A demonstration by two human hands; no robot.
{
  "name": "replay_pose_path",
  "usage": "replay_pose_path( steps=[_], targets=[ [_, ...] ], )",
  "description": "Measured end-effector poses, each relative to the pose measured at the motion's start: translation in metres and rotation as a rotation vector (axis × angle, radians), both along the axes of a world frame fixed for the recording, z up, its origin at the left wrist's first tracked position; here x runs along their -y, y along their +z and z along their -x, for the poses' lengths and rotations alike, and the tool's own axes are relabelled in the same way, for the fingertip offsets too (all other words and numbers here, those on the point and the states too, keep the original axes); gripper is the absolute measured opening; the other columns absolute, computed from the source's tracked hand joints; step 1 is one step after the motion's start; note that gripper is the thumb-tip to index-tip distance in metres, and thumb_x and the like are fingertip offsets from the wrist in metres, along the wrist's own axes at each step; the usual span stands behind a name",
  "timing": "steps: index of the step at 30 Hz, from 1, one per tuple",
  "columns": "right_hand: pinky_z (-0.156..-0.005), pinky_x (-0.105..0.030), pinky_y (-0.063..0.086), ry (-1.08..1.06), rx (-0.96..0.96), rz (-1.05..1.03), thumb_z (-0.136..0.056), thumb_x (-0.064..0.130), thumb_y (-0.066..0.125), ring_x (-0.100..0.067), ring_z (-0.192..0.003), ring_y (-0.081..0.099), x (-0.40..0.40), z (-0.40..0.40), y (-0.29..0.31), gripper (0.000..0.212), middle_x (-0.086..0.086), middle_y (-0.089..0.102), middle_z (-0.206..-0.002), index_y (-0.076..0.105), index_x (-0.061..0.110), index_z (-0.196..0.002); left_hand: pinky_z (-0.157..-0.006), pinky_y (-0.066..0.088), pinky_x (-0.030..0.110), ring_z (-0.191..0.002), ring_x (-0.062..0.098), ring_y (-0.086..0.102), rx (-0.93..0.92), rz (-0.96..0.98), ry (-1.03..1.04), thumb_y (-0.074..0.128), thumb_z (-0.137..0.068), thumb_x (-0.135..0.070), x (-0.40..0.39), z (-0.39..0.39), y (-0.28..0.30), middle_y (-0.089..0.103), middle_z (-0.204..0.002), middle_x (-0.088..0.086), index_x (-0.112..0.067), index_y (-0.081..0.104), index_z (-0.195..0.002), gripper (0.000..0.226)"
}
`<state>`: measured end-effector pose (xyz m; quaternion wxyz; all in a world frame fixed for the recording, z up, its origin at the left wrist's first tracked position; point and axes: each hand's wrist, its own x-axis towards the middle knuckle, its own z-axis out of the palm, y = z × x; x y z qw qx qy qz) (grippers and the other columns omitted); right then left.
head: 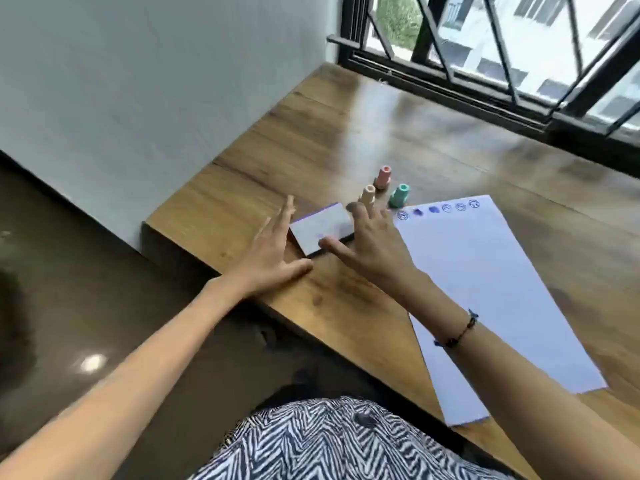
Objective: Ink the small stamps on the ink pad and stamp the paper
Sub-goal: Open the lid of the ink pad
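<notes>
Wooden tabletop (346,140) under the window carries the ink pad (320,228), closed. Both hands, left hand (273,252) and right hand (372,242), flank it, spread open, empty. Three stamps (382,177) stand just beyond; paper (485,289) lies right. Prying carelessly might knock them over.

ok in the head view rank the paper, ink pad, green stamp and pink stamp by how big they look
1. paper, by far the largest
2. ink pad
3. green stamp and pink stamp: these look alike in size, and the pink one stands slightly farther off, so no ranking between them.
</notes>
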<state>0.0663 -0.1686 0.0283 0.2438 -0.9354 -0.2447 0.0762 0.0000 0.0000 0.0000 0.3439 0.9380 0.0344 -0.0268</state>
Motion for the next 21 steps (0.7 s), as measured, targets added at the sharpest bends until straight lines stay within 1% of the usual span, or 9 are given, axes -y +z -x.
replay_pose_path(
  steps=[2,5,8,10,12,14,18,20,21],
  targets=[
    [-0.091,-0.039,0.037,-0.002,0.055,0.055,-0.075,0.057,0.06,-0.032,-0.114,0.042,-0.012,0.002,-0.004,0.068,-0.018,0.051,-0.118,0.046,0.005,-0.115,-0.117,0.014,0.043,-0.138,0.02,0.021,0.067,0.017,0.015,0.072,-0.074,-0.027,0.0,-0.001,-0.001,0.026,-0.151,0.011,-0.011,-0.007,-0.142,0.106],
    [-0.095,-0.04,0.033,0.039,0.149,0.228,-0.073,0.068,0.051,-0.033,-0.105,0.046,-0.027,0.004,-0.007,0.078,-0.02,0.054,-0.109,0.047,0.0,-0.109,-0.112,0.023,0.046,-0.13,0.029,0.034,0.128,-0.002,0.082,0.071,-0.074,-0.025,0.006,-0.002,-0.005,0.038,-0.141,0.014,-0.007,0.0,-0.142,0.1],
    [-0.093,-0.038,0.035,0.017,0.141,0.286,-0.069,0.073,0.051,-0.032,-0.109,0.047,-0.037,0.003,-0.006,0.087,-0.02,0.053,-0.115,0.044,0.0,-0.116,-0.106,0.028,0.04,-0.121,0.032,0.038,0.184,-0.026,0.133,0.069,-0.074,-0.027,0.008,-0.001,-0.013,0.042,-0.135,0.015,-0.007,0.001,-0.143,0.098],
    [-0.09,-0.037,0.037,-0.006,0.13,0.297,-0.069,0.068,0.055,-0.033,-0.111,0.047,-0.043,0.004,-0.004,0.088,-0.022,0.052,-0.118,0.042,-0.003,-0.119,-0.103,0.027,0.036,-0.117,0.034,0.039,0.209,-0.054,0.139,0.069,-0.074,-0.026,0.009,-0.001,-0.017,0.044,-0.132,0.017,-0.007,0.002,-0.142,0.098],
    [-0.09,-0.037,0.039,-0.023,0.122,0.341,-0.073,0.059,0.057,-0.034,-0.112,0.047,-0.05,0.005,-0.001,0.082,-0.023,0.052,-0.12,0.04,-0.005,-0.122,-0.101,0.027,0.034,-0.115,0.035,0.04,0.233,-0.064,0.138,0.069,-0.073,-0.026,0.009,-0.001,-0.018,0.045,-0.13,0.017,-0.006,0.002,-0.142,0.098],
    [-0.087,-0.037,0.04,-0.032,0.124,0.361,-0.075,0.05,0.058,-0.035,-0.108,0.049,-0.055,0.005,0.002,0.068,-0.024,0.053,-0.116,0.043,-0.002,-0.117,-0.101,0.029,0.037,-0.114,0.037,0.042,0.25,-0.064,0.125,0.069,-0.074,-0.027,0.008,-0.001,-0.019,0.046,-0.13,0.019,-0.005,0.001,-0.141,0.098],
    [-0.072,-0.035,0.034,0.016,0.076,0.351,-0.073,0.049,0.061,-0.035,-0.101,0.052,-0.06,-0.002,0.007,0.059,-0.023,0.057,-0.107,0.042,0.004,-0.106,-0.103,0.028,0.034,-0.118,0.034,0.041,0.267,-0.032,0.124,0.071,-0.073,-0.029,0.007,0.0,-0.022,0.047,-0.131,0.017,-0.015,-0.008,-0.138,0.103],
    [-0.067,-0.032,0.031,0.059,0.04,0.316,-0.071,0.049,0.061,-0.034,-0.097,0.053,-0.057,-0.008,0.014,0.054,-0.018,0.059,-0.095,0.04,0.006,-0.097,-0.103,0.027,0.032,-0.121,0.032,0.04,0.263,-0.011,0.128,0.071,-0.073,-0.032,0.005,0.0,-0.022,0.046,-0.132,0.016,-0.02,-0.011,-0.137,0.104],
    [-0.067,-0.032,0.03,0.084,0.01,0.292,-0.071,0.05,0.061,-0.033,-0.091,0.053,-0.055,-0.012,0.019,0.052,-0.012,0.056,-0.083,0.038,0.008,-0.09,-0.102,0.027,0.03,-0.122,0.031,0.039,0.254,0.0,0.136,0.07,-0.074,-0.035,0.005,0.0,-0.022,0.045,-0.133,0.015,-0.023,-0.013,-0.136,0.105]
  ],
)
